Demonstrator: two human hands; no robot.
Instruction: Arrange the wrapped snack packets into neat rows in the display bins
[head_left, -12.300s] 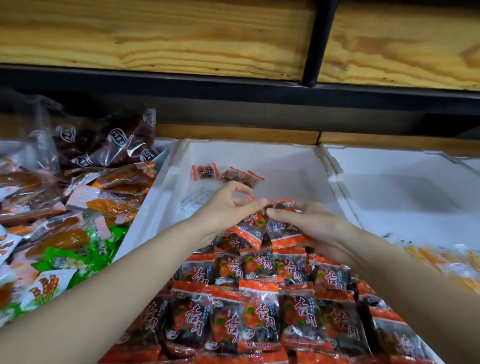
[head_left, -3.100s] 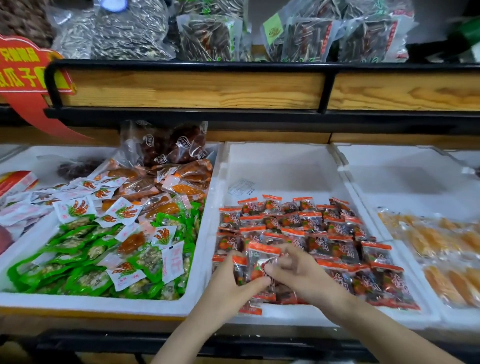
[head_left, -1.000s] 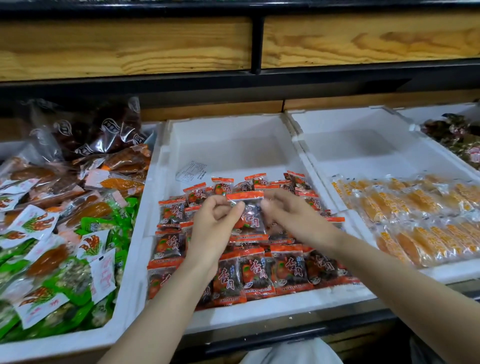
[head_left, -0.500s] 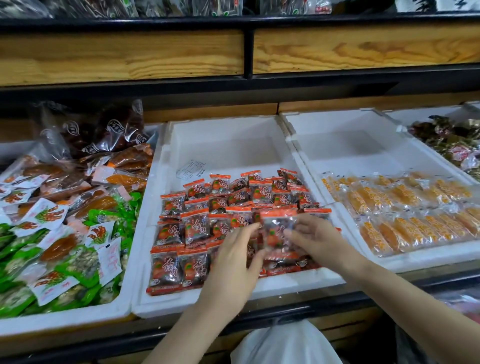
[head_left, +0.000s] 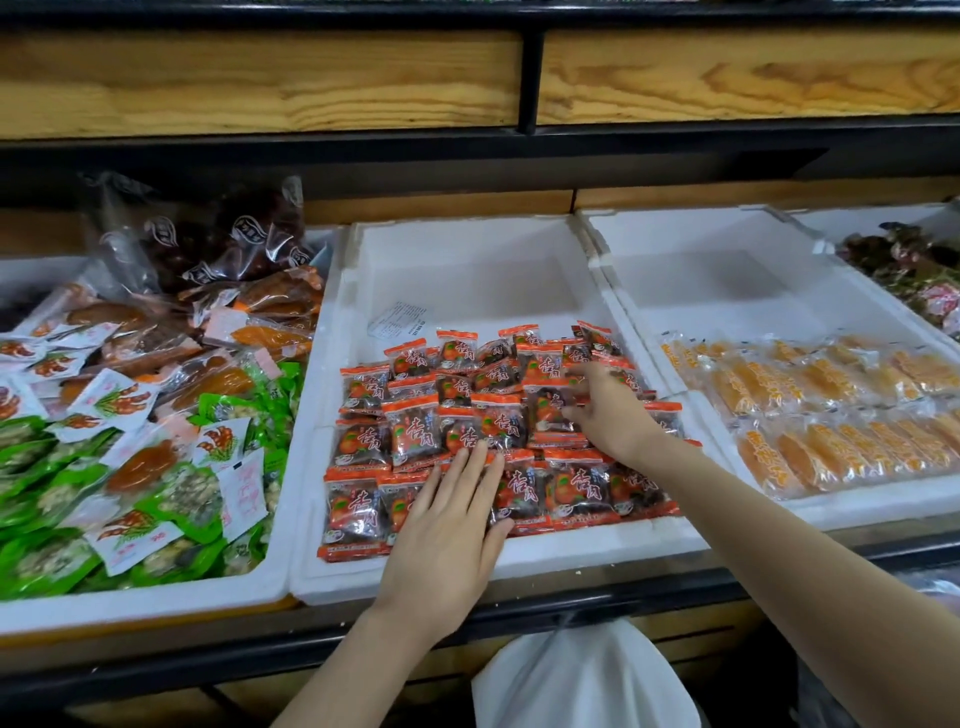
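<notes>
Nearest the camera, a white plastic bag (head_left: 582, 680) is hanging below the shelf edge. Just above it, the left hand (head_left: 447, 530) is lying flat, fingers straight and together, pressing on the front row of the red snack packets (head_left: 415, 431) and gripping nothing. These packets are sitting in overlapping rows in the front half of the middle foam bin (head_left: 467, 270). A little further in, the right hand (head_left: 608, 410) is reaching over the rows on the right side, its fingers and thumb curling onto the edge of a single packet (head_left: 548, 410) and pinching it where it is lying among the others. Behind the packets, a small paper label (head_left: 397, 319) is lying on the bin's white floor. In the left bin (head_left: 156, 597), green packets (head_left: 31, 467) are lying jumbled with white and brown ones. In the right bin (head_left: 727, 270), orange packets (head_left: 831, 415) are lying in rows. At the back, a wooden shelf front (head_left: 260, 78) is running across the top, a black post (head_left: 530, 78) dividing it
</notes>
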